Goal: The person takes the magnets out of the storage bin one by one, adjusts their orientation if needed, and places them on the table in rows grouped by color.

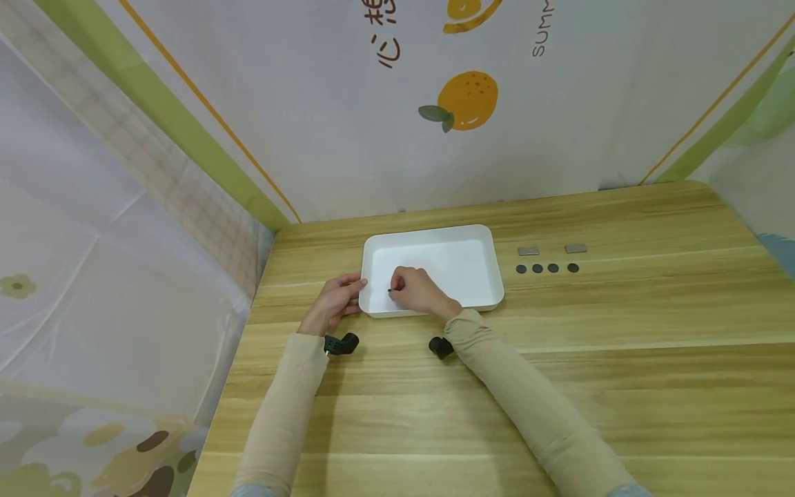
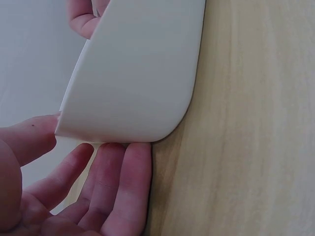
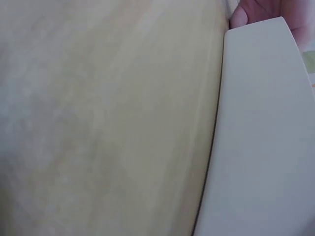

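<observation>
A shallow white tray (image 1: pixel 456 266) lies on the wooden table. My left hand (image 1: pixel 335 298) holds its left end, the thumb at the rim and the other fingers against the outer wall (image 2: pixel 133 73). Over the left part of the tray floor, my right hand (image 1: pixel 415 288) pinches a small dark piece (image 1: pixel 390 290) between thumb and fingertips. Only the piece's dark edge shows, and the wrist views hide it. In the right wrist view, the tray's outer side (image 3: pixel 261 123) fills the right, with left-hand fingers (image 3: pixel 256 12) at its far end.
Right of the tray, several dark round discs (image 1: pixel 537 268) lie in a row on the table (image 1: pixel 559 414). Two grey rectangular pieces (image 1: pixel 528 251) lie behind them, spaced apart. A printed white curtain (image 1: pixel 348 138) hangs along the table's back edge.
</observation>
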`<act>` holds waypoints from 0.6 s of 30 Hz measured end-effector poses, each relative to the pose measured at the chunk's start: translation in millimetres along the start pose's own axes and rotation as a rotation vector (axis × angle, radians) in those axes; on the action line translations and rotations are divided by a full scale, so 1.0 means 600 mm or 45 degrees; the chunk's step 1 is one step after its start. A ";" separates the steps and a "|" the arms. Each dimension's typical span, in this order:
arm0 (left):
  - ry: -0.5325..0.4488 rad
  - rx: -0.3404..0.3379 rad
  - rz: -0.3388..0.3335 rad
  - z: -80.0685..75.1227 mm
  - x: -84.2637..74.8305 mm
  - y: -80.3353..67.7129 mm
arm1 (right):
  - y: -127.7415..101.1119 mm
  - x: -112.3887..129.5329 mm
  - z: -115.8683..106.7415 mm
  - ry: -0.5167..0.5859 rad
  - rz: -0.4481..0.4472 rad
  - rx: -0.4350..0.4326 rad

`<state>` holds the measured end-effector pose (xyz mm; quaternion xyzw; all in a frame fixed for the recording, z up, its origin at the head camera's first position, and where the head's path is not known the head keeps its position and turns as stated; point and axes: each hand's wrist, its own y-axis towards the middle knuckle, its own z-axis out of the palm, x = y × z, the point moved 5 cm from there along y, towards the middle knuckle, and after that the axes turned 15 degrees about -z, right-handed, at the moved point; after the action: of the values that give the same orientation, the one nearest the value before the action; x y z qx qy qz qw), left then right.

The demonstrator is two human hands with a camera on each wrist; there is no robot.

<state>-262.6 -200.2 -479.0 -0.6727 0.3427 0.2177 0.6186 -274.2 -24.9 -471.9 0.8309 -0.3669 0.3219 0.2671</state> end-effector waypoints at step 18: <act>0.011 0.007 -0.006 -0.001 -0.001 0.001 | -0.002 -0.013 -0.004 0.256 0.155 -0.102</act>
<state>-263.4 -200.7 -478.9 -0.6728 0.3443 0.2125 0.6194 -278.2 -19.1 -476.0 0.7593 -0.4006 0.4041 0.3156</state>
